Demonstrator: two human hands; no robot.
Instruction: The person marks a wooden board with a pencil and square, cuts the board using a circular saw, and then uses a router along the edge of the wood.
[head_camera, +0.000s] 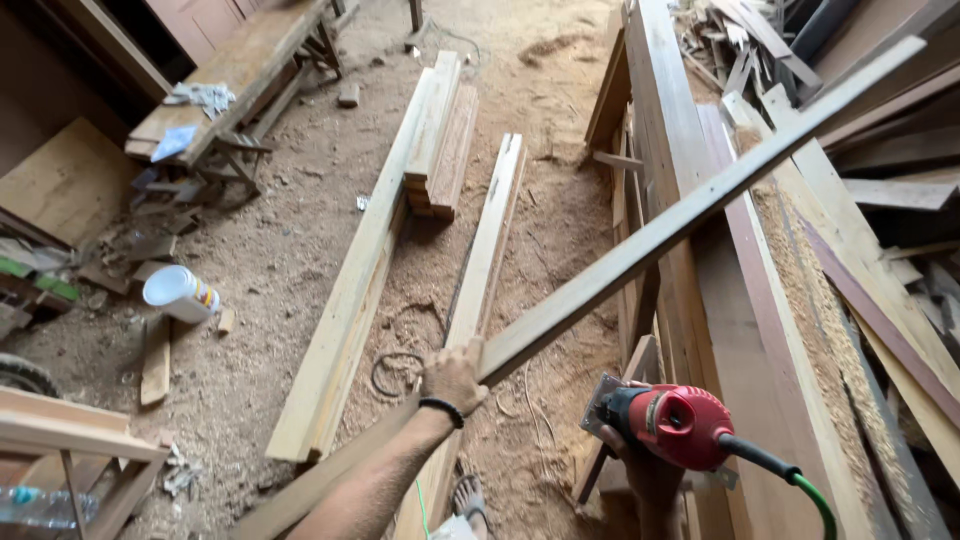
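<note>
The left hand (455, 375) clasps 1 long pale wooden batten (660, 235), which slants up past the grip; balancing it calls for a firm hold. The right hand (640, 465) carries the red electric router (675, 425) below.

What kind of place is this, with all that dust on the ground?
Most likely a carpentry workshop. Sawdust covers the floor, planks lie across it, and offcuts are piled behind. The left hand grips a long wooden strip; the right hand holds a red power tool.
</note>
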